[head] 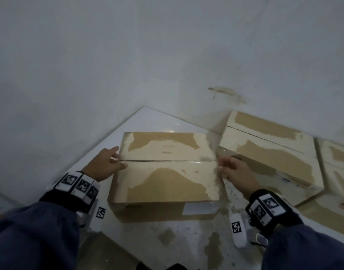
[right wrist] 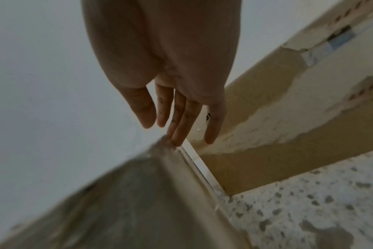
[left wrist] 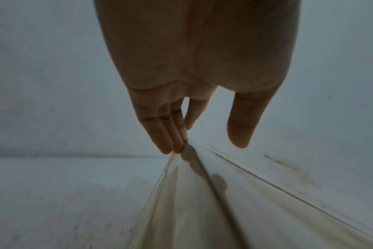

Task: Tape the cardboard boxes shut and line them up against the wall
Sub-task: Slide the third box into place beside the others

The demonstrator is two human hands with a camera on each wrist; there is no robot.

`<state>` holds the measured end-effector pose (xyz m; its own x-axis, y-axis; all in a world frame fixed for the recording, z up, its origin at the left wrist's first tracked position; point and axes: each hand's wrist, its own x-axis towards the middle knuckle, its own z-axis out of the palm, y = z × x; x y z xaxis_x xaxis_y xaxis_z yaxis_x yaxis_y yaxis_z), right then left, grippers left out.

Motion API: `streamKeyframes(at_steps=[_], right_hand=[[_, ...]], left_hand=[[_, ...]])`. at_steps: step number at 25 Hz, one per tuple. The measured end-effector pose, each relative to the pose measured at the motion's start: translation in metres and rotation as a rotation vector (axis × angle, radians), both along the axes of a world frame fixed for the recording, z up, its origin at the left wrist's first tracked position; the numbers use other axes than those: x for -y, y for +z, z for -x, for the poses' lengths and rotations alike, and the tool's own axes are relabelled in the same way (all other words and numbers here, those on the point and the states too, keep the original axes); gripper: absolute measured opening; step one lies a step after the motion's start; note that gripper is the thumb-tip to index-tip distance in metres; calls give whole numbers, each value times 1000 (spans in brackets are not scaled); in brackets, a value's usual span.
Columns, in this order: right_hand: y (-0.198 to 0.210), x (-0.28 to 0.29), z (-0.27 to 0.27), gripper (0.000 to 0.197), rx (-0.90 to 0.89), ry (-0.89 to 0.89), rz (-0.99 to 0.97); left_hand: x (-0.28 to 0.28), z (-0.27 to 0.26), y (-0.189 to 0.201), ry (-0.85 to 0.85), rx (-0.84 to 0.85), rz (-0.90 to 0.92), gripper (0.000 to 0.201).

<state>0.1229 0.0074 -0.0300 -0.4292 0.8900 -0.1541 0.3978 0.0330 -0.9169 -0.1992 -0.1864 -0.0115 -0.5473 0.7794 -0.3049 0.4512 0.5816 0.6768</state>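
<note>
A closed cardboard box (head: 165,176) with worn, pale patches sits on the floor in front of me, its two top flaps meeting at a dark seam. My left hand (head: 108,164) lies against the box's left side at the seam, fingers straight, fingertips (left wrist: 170,144) touching the top edge. On the opposite side my right hand (head: 233,170) rests with straight fingers (right wrist: 179,133) on the upper corner. A second closed box (head: 272,152) stands to the right against the wall, a third box (head: 338,168) beyond it.
A grey-white wall (head: 128,55) runs behind the boxes and meets another wall in a corner at the left. The floor (head: 186,240) is pale tile with brown stains. A gap of floor lies between the front box and the wall.
</note>
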Motion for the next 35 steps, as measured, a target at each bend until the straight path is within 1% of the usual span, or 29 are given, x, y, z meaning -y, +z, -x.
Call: streamKeyframes(at_steps=[2, 3, 6, 8, 10, 11, 12, 16, 18, 20, 22, 25, 29, 32, 35], right_hand=[[-1, -4, 2, 13, 99, 17, -78], [1, -6, 3, 11, 146, 34, -106], [5, -16, 10, 13, 276, 105, -193], [10, -22, 19, 11, 322, 133, -246], [12, -27, 28, 16, 346, 148, -251], [13, -31, 33, 18, 356, 155, -240], [14, -34, 38, 19, 368, 163, -230], [24, -49, 53, 23, 430, 181, -190], [28, -53, 58, 30, 498, 220, -175], [28, -58, 61, 39, 588, 272, -242], [29, -59, 64, 46, 646, 307, -307], [28, -59, 68, 45, 659, 313, -294], [25, -61, 73, 44, 662, 307, -250], [24, -65, 79, 36, 711, 296, -281], [26, -67, 83, 32, 768, 302, -328]], left_hand=[[-11, 11, 2, -59, -99, 111, 68], [-16, 13, 3, -69, -116, 145, 67], [-28, 21, 4, -74, -76, 217, 72], [-33, 28, 3, -96, -54, 239, 87], [-39, 35, 1, -123, -49, 242, 106], [-42, 38, -2, -139, -49, 242, 112], [-47, 42, -3, -148, -45, 235, 113], [-61, 44, 5, -130, -38, 157, 98], [-68, 46, 4, -124, -59, 168, 85], [-71, 48, 1, -120, -80, 185, 73], [-70, 50, 0, -119, -42, 196, 64], [-66, 58, 2, -139, 24, 223, 59], [-69, 66, -2, -147, 40, 248, 58], [-75, 69, -5, -125, 57, 212, 52], [-82, 73, -7, -135, 4, 189, 46]])
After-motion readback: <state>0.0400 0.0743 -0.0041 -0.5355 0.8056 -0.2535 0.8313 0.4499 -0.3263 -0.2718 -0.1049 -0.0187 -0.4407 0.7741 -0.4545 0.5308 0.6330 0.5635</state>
